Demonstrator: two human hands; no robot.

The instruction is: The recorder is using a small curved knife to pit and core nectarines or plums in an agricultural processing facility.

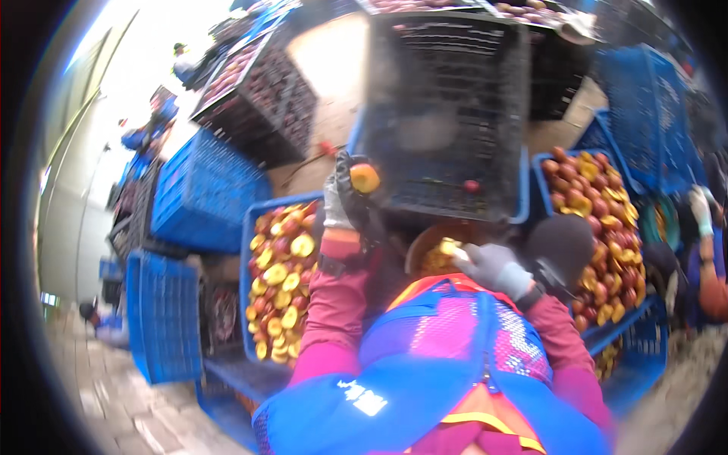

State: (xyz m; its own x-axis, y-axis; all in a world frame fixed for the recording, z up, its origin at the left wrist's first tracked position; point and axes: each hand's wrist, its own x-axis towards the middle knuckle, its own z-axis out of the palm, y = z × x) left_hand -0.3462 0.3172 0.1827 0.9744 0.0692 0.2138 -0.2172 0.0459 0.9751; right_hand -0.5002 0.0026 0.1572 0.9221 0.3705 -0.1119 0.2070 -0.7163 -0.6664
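My left hand (343, 196), in a black and grey glove, is raised and closed round a passion fruit half (365, 178), its orange-yellow side showing. Low in front of my body, my right hand (493, 267) wears a grey glove. Its fingers are closed at the rim of a brownish bowl (415, 254), with a blurred pale-yellow thing at their tips that I cannot make out. Yellow pulp (437, 262) lies in the bowl. Beside my left forearm, cut red-and-yellow fruit halves (282, 284) fill a blue crate (249, 227).
An upright black crate (447, 114) stands ahead, a small red fruit (472, 186) at its lower part. To the right, fruit (599, 227) fills another blue crate (541, 171). Blue crates (205, 193) stand left. A co-worker's gloved hand (701, 212) is at the far right.
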